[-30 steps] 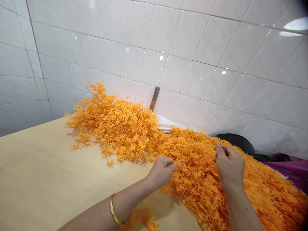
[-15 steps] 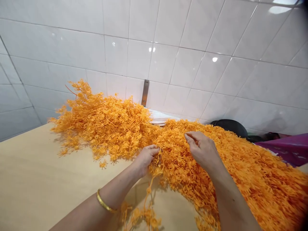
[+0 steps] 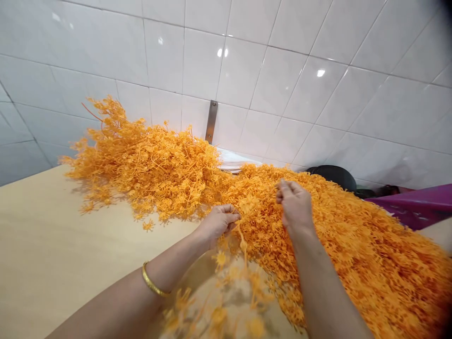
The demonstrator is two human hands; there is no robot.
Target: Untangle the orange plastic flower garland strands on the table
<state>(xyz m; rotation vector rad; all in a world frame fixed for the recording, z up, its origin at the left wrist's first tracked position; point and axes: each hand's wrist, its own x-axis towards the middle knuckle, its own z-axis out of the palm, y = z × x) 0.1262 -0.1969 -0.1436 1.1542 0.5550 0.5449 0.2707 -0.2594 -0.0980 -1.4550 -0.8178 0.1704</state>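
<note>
My left hand (image 3: 219,223) is pinched closed on an orange plastic flower stem (image 3: 243,245). Spiky florets on this strand hang below the hand, blurred by motion, over the tabletop. To the right and slightly higher, my right hand (image 3: 296,205) has thumb and fingers pressed together in front of a big heap of loose orange plastic florets (image 3: 353,254). What sits between its fingertips is too blurred against the heap to name. Some blurred orange bits show between the two hands.
A pile of orange flower stems (image 3: 151,165) lies at the back left of the pale wooden table (image 3: 52,226). Behind stand a tiled wall (image 3: 162,56) with a metal bracket (image 3: 211,122), a white cloth or bag (image 3: 233,160), dark round objects (image 3: 334,176) and a purple sheet (image 3: 413,205).
My right hand moved left from over the heap, then turned more upright. My left hand stays near the heap's left edge, and the strand under it has swung and spread. The view has shifted.
</note>
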